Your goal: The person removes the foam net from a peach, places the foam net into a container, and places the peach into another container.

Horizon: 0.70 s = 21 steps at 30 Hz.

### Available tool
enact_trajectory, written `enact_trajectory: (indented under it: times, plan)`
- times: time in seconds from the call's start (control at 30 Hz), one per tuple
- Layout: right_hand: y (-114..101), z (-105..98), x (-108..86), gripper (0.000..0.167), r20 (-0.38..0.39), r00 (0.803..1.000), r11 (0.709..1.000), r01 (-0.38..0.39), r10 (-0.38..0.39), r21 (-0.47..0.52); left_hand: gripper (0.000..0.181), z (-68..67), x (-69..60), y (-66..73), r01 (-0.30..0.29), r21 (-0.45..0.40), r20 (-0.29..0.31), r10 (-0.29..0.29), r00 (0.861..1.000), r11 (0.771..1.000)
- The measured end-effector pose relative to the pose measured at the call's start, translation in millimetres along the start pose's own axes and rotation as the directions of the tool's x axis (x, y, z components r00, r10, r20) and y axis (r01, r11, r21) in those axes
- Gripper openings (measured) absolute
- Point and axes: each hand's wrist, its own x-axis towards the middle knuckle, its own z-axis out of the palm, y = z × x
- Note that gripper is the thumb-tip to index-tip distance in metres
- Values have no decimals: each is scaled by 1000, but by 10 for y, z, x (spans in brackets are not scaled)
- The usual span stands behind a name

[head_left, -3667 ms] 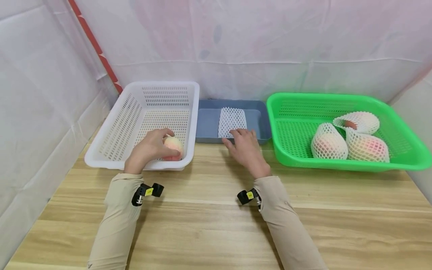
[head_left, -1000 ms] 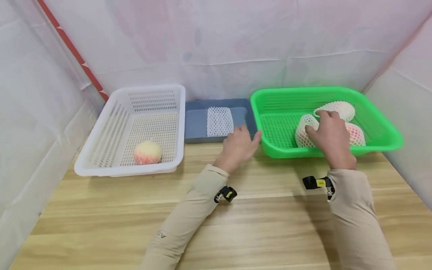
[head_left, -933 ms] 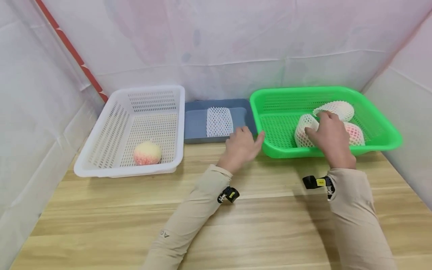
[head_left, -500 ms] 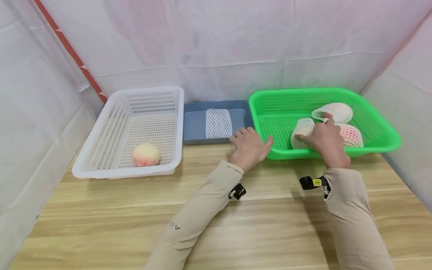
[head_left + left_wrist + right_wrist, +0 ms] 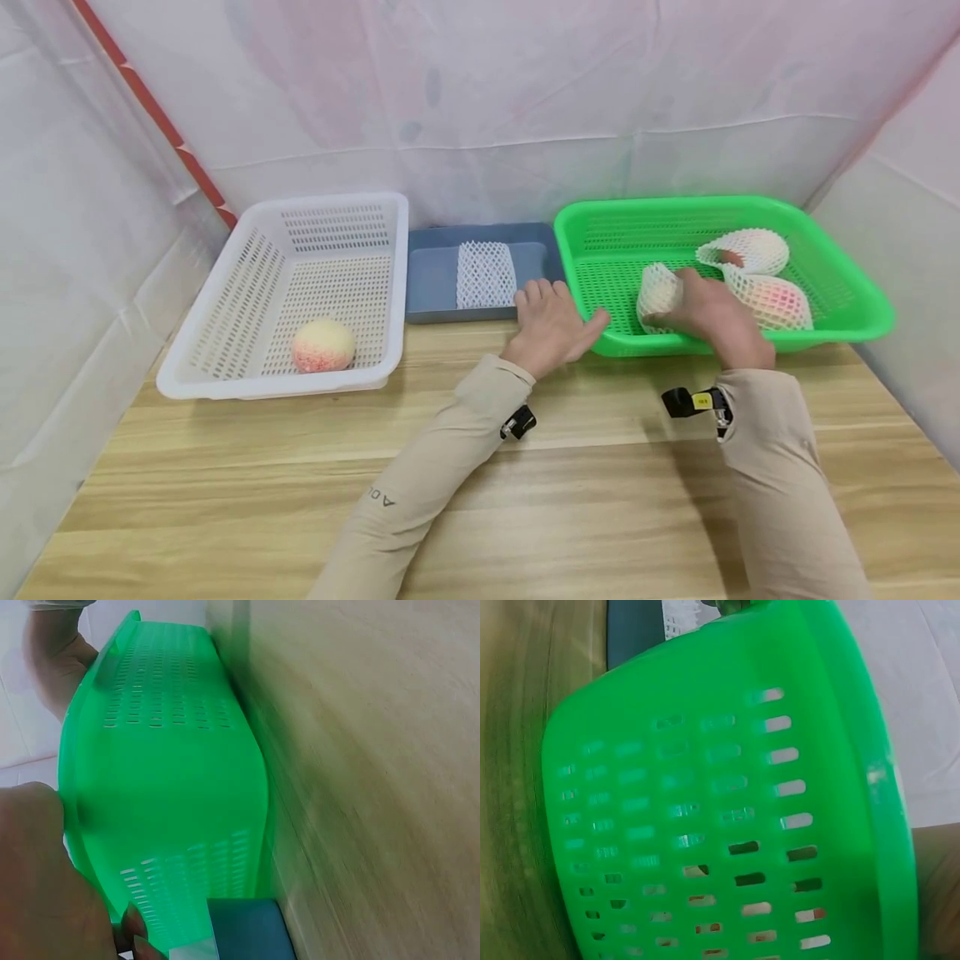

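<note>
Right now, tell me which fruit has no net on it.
The fruit in the white basket: its skin is bare, unlike the three netted ones in the green basket.

Bright, diffuse light casts soft shadows on the table (image 5: 225,500); wrist views look blurrier

the bare peach (image 5: 323,346) has been released, the left hand (image 5: 547,327) shifted to the green basket (image 5: 609,292) — a netted peach (image 5: 657,295) now gripped by the right hand (image 5: 711,313).
</note>
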Motion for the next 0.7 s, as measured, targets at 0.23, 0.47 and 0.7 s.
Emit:
enact_trajectory:
  times: [0.23, 0.47, 0.7]
  plan:
    - [41, -38, 106, 96, 63, 997, 999, 48, -46, -23, 62, 20, 12, -23, -29, 5, -14, 29, 999, 1000]
    - [13, -55, 147, 102, 114, 993, 999, 41, -40, -6, 62, 39, 14, -13, -12, -8, -13, 12, 1000, 1000]
    - [11, -38, 203, 102, 99, 994, 998, 52, -49, -32, 60, 61, 21, 2, 9, -19, -23, -10, 1000, 1000]
